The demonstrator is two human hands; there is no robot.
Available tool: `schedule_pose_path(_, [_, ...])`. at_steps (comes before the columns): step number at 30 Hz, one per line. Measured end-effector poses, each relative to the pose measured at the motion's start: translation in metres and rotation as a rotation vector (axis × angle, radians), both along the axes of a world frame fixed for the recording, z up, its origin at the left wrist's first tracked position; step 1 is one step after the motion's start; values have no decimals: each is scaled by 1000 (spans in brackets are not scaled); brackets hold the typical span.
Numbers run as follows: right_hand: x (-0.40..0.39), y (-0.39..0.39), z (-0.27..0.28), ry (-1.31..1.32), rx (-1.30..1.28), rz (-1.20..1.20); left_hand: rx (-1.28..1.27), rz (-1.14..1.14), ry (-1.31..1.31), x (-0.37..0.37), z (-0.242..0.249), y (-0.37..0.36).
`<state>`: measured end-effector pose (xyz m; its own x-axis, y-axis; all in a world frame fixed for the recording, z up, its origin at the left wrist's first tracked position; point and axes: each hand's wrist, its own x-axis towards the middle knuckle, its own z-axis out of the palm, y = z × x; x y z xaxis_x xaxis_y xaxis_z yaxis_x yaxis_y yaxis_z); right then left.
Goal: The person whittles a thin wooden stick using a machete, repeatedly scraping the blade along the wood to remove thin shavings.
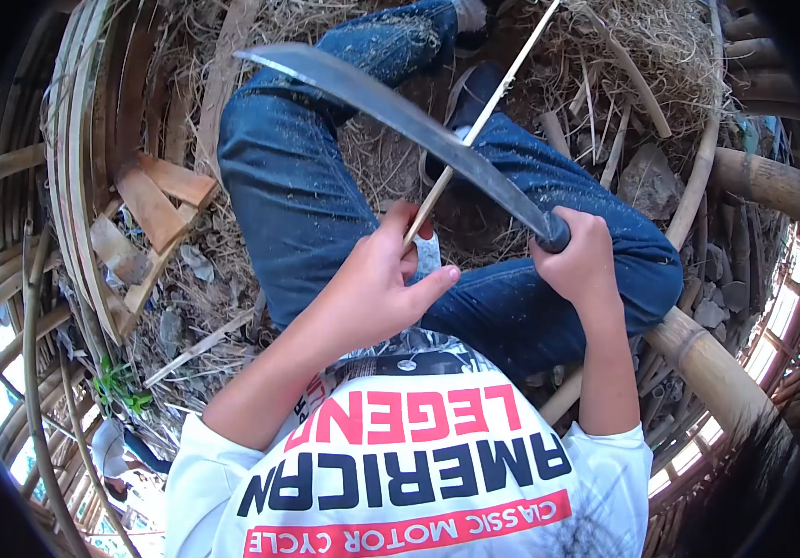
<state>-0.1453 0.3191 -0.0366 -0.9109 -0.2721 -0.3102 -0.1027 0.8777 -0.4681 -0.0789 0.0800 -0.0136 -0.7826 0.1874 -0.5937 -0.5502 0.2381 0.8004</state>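
Observation:
A long, thin bamboo strip (496,96) slants up and away from my left hand (389,277), whose fingers are closed round its near end with the thumb sticking out to the side. In my right hand (581,256) is the dark handle of a machete (398,115). Its broad, curved blade reaches up to the left over my knees and crosses the strip a little beyond my left hand. Both hands are above my lap, between my bent legs in dusty blue jeans (293,200).
Split bamboo slats (73,177) stand at the left beside some wooden offcuts (151,205). Dry fibres and shavings (670,56) are heaped at the upper right. A thick bamboo pole (709,365) lies at my right, near a grey stone (649,182). Bamboo walls surround me.

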Motion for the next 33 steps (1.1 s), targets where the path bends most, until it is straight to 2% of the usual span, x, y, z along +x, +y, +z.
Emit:
schedule_pose_path(3, [13,-7,3,-45,26,-58,52,81,7,10,-5,4])
schedule_pose_path(10, [58,-38,17,-224,-59,-155,101,21,-49,35,-14,-16])
schedule_pose_path(13, [57,-23,17,-150,11,-43,138,26,-74,40,-18,-11])
schedule_pose_path(20, [44,-16,18,-76,114,43,139,25,-85,41,-22,-9])
schedule_pose_path(28, [63,-42,17,-110,51,-22,182,20,-19,40,-31,-24])
schedule_pose_path(31, [63,-46,29,-120,42,-46,321,28,-20,40,-33,-28])
schedule_pose_path(33, [61,-48,38,-123,50,-47,573,96,-150,42,-34,-30])
